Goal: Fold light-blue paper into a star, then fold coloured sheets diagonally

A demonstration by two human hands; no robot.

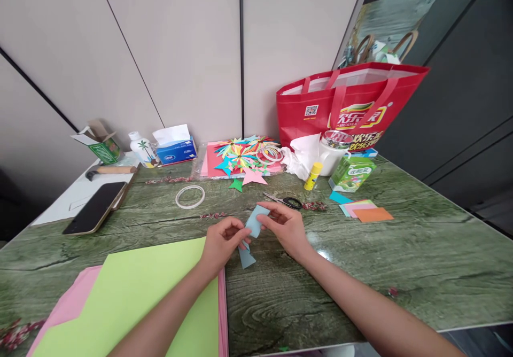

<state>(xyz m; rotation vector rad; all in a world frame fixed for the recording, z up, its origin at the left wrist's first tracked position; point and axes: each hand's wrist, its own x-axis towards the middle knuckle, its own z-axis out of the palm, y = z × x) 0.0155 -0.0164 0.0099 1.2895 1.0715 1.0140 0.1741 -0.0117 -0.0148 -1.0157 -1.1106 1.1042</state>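
Note:
A small light-blue piece of paper [255,222] is held between my two hands above the table. My left hand [222,243] pinches its lower left corner between thumb and finger. Another blue paper piece [246,257] hangs below the left fingers; whether it joins the first piece I cannot tell. My right hand [289,230] grips the upper right part of the paper, thumb in front. Just beyond the hands lie scissors [285,201] with black handles. Under my left forearm is a stack of light-green paper [152,282] with pink sheets [86,290] beneath.
Coloured paper slips [364,210] lie at the right. Behind stand a yellow glue stick [313,176], a green drink carton [352,174], a white mug [331,159] and a red bag [304,98]. A tape roll [190,197], folded paper stars [240,156], a phone [95,207] and a hammer [114,170] lie about.

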